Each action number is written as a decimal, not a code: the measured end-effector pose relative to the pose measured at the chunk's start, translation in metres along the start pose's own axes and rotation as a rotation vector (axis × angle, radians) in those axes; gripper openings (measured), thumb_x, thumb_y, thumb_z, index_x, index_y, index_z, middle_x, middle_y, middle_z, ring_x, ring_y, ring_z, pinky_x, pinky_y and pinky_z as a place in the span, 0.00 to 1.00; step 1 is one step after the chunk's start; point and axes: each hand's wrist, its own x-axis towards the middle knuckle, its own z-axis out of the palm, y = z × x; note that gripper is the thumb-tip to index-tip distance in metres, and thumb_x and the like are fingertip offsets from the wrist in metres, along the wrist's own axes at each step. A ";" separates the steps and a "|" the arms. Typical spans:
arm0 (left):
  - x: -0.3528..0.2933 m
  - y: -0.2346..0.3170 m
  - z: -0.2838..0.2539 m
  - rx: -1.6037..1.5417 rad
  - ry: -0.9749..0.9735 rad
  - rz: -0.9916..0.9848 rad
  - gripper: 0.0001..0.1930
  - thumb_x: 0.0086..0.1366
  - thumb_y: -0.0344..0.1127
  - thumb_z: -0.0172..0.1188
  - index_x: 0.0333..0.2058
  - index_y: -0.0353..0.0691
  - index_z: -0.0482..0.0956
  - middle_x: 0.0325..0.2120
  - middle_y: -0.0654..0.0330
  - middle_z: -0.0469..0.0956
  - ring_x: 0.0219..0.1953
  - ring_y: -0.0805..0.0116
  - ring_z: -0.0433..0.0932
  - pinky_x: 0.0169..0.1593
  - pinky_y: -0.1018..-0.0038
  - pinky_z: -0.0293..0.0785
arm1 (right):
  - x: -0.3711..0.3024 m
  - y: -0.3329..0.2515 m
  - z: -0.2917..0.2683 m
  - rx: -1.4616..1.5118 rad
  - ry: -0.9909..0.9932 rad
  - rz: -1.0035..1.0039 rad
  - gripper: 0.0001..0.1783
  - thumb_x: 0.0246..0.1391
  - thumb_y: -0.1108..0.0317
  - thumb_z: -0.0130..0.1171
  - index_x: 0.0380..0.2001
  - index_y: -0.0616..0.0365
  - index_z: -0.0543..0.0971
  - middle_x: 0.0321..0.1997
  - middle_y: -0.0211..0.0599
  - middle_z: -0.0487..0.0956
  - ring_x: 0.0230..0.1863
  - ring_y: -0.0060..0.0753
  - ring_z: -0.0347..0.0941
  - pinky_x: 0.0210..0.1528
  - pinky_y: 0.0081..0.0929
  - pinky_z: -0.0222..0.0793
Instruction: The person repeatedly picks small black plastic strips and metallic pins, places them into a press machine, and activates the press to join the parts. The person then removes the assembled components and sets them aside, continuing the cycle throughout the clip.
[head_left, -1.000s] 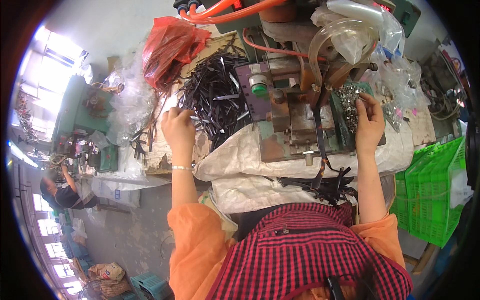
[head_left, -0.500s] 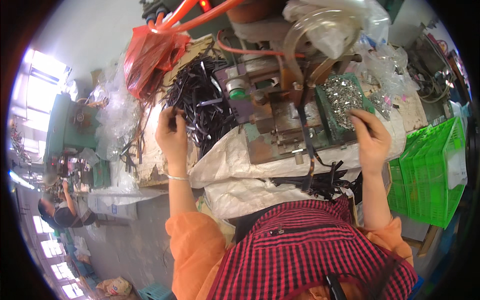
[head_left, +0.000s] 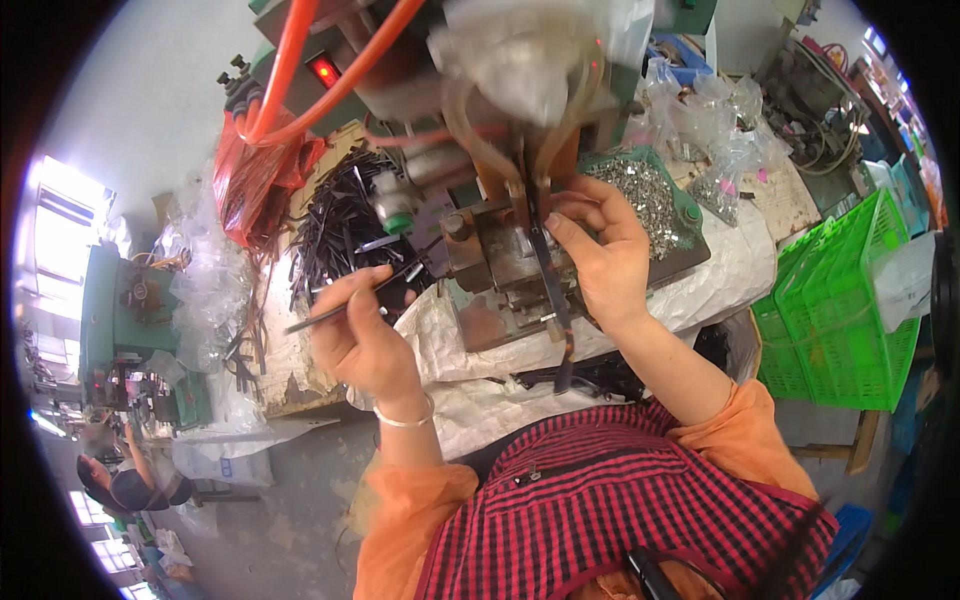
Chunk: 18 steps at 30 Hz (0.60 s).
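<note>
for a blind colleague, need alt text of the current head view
A person's left hand holds a thin dark strip near a pile of narrow black strips, while the right hand is at a long black strip hanging from a metal machine. Small shiny metal pieces lie in a green tray.

Seen from the middle of the view, a red bag (head_left: 258,185) lies at ten o'clock. At nine o'clock are heaped transparent bags (head_left: 205,285), and, farther out, a green machine (head_left: 115,290). A co-worker (head_left: 142,490) in dark clothing is at eight o'clock, with a white sack (head_left: 225,467) near. Toward two o'clock there are other bags (head_left: 715,150) and looped cables (head_left: 815,150). A green crate (head_left: 835,310) stands at three o'clock; a blue crate (head_left: 848,540), partly hidden, at four.
</note>
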 end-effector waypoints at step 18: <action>-0.025 -0.007 0.051 0.471 -0.770 0.758 0.14 0.52 0.32 0.77 0.37 0.40 0.84 0.38 0.55 0.86 0.19 0.71 0.76 0.21 0.76 0.67 | 0.029 0.022 -0.128 -1.402 0.008 -0.315 0.14 0.50 0.62 0.72 0.41 0.51 0.88 0.62 0.58 0.76 0.69 0.62 0.65 0.69 0.50 0.63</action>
